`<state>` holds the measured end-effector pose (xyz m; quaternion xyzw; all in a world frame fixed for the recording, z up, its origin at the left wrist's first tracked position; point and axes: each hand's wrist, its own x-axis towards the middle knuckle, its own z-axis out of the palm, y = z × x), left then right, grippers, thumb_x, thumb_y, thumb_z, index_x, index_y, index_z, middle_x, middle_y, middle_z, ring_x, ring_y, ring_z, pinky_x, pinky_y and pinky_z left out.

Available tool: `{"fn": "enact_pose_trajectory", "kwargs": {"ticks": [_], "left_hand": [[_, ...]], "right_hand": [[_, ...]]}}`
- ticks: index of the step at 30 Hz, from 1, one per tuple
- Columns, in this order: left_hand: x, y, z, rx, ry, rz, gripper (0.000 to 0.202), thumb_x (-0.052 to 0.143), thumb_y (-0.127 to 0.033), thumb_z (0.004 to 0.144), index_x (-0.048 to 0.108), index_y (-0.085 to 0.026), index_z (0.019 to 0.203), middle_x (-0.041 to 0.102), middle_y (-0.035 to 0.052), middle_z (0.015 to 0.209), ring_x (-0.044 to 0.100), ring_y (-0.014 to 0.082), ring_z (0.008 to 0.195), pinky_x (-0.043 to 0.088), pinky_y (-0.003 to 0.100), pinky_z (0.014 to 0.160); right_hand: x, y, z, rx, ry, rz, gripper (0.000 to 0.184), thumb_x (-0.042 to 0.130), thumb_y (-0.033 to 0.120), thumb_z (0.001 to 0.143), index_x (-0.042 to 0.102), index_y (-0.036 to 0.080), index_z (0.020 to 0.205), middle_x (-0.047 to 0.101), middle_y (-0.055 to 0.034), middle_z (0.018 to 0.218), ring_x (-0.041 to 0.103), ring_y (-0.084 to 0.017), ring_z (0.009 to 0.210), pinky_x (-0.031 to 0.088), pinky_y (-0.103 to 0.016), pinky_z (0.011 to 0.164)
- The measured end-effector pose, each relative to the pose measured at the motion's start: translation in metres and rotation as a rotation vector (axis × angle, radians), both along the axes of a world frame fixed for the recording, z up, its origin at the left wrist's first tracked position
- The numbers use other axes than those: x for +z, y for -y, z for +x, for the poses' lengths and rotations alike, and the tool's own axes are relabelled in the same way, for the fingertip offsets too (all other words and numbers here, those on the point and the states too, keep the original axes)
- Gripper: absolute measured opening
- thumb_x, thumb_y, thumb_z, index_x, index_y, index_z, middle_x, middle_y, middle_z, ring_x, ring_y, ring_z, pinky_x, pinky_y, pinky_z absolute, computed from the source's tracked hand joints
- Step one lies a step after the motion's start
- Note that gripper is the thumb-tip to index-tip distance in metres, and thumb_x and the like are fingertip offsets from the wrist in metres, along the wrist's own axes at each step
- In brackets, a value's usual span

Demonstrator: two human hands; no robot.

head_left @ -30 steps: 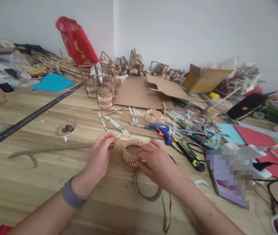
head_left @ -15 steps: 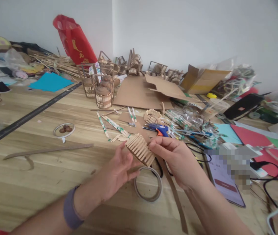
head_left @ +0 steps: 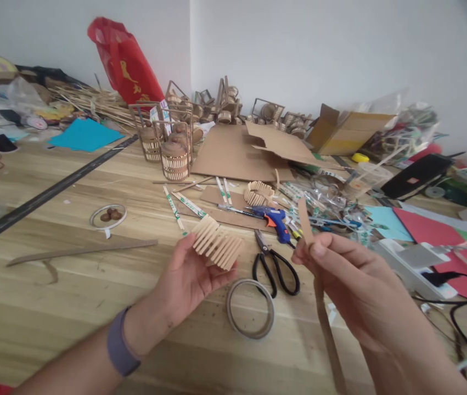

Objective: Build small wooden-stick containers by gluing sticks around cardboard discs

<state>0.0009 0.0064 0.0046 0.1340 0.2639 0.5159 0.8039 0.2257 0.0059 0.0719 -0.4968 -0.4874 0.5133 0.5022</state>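
Observation:
Between the thumb and fingers of my left hand (head_left: 190,280) is a small ring of light wooden sticks (head_left: 218,243), tilted with its slats facing up. My right hand (head_left: 340,274) pinches a long brown strip (head_left: 327,323); its short end sticks up above the fingers and the rest trails down toward the table's near side. Scissors with black handles (head_left: 275,266) lie between my hands, points away from me. Just below my left fingers lies a roll of tape (head_left: 251,309). Beyond them rest a blue glue gun (head_left: 272,216) and a second stick ring (head_left: 258,193).
Finished little stick baskets (head_left: 175,159) stand by a cardboard sheet (head_left: 225,153). Left lie a tape ring holding brown balls (head_left: 110,214), another brown strip (head_left: 85,251) and a long black bar (head_left: 56,189). Plastic wrappers, a power strip (head_left: 414,269) and coloured paper (head_left: 463,274) crowd the right.
My right hand has left the stick ring, moved right and now pinches the brown strip, lifting its end. My left hand keeps the ring, shifted slightly left. The scissors have come into full view.

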Motion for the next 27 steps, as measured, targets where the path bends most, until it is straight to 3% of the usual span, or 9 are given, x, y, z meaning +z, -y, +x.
{"fn": "enact_pose_trajectory", "kwargs": {"ticks": [10,15,18,23,27], "left_hand": [[-0.006,-0.002,0.000,-0.041,0.058,-0.028,0.049,0.076,-0.051,0.072,0.061,-0.016,0.104,0.074,0.0099,0.103,0.071,0.0265,0.092,0.056,0.037,0.086],[-0.010,-0.004,-0.006,-0.166,0.173,0.035,0.057,0.075,-0.054,0.072,0.062,-0.012,0.108,0.075,0.0117,0.099,0.073,0.0242,0.083,0.058,0.029,0.078],[-0.011,-0.004,-0.009,-0.241,0.263,0.082,0.062,0.073,-0.055,0.075,0.063,-0.007,0.112,0.075,0.0143,0.100,0.073,0.0227,0.083,0.058,0.025,0.077],[-0.008,-0.001,-0.011,-0.344,0.404,0.164,0.066,0.067,-0.053,0.080,0.064,0.002,0.116,0.075,0.0160,0.102,0.073,0.0200,0.086,0.057,0.020,0.079],[-0.002,0.002,-0.011,-0.379,0.457,0.208,0.057,0.059,-0.046,0.086,0.065,0.003,0.115,0.075,0.0155,0.103,0.073,0.0175,0.086,0.056,0.016,0.079]], "right_hand": [[-0.009,0.002,0.001,0.089,-0.104,-0.077,0.030,0.084,0.047,0.068,0.069,0.021,0.064,0.066,0.0002,0.064,0.056,-0.012,0.064,0.045,-0.019,0.060],[-0.012,0.003,0.002,0.108,-0.140,-0.081,0.028,0.084,0.044,0.070,0.069,0.021,0.067,0.066,0.0010,0.067,0.057,-0.011,0.064,0.045,-0.018,0.061],[-0.016,0.003,-0.002,0.138,-0.161,-0.116,0.027,0.082,0.044,0.072,0.068,0.021,0.072,0.071,-0.0015,0.079,0.062,-0.013,0.072,0.049,-0.022,0.070],[-0.027,0.005,-0.013,0.390,-0.184,-0.220,0.027,0.078,0.044,0.077,0.066,0.020,0.078,0.071,-0.0064,0.106,0.066,-0.018,0.089,0.049,-0.031,0.081],[-0.037,0.007,-0.023,0.575,-0.238,-0.273,0.027,0.078,0.042,0.079,0.062,0.020,0.079,0.069,-0.0048,0.107,0.066,-0.020,0.097,0.048,-0.035,0.088]]}}
